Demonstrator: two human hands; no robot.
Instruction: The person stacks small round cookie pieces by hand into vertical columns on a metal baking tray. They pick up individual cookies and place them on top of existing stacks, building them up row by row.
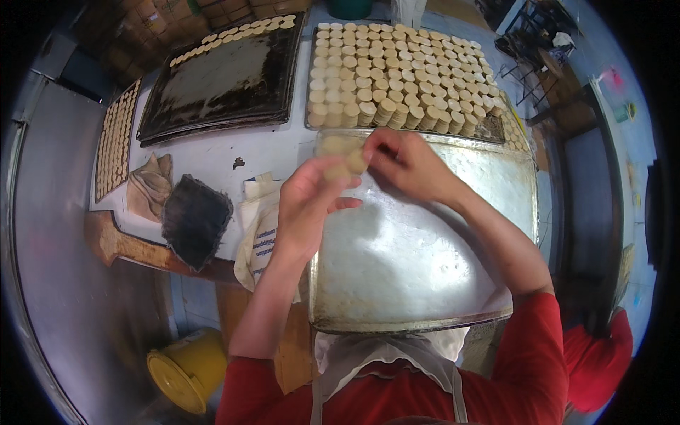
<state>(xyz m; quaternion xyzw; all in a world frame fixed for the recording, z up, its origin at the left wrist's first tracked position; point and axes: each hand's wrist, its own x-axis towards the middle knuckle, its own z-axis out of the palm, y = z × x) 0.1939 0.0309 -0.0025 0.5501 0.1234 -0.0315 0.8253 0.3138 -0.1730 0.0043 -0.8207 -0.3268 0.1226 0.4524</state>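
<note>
A few pale dough rounds (334, 143), blurred, show at the far left corner of the bare metal baking tray (425, 239) before me. My left hand (313, 186) is over that tray's left edge, a round (336, 172) held by its thumb and fingers. Just right of it, the fingertips of my right hand (401, 162) pinch the edge of another round (357, 161). Motion blur hides how many rounds the left hand holds. Beyond both hands, another tray carries many stacks of flat rounds (393, 74) in close rows.
Dark baking trays (218, 79) lie at the far left, with rounds along the top one's far edge. A narrow-looking tray of rounds (118, 135) sits farther left. Near the table edge are a brown cloth (150, 186), a black cloth (196, 220) and a printed cloth (263, 234). Below stands a yellow bucket (188, 369).
</note>
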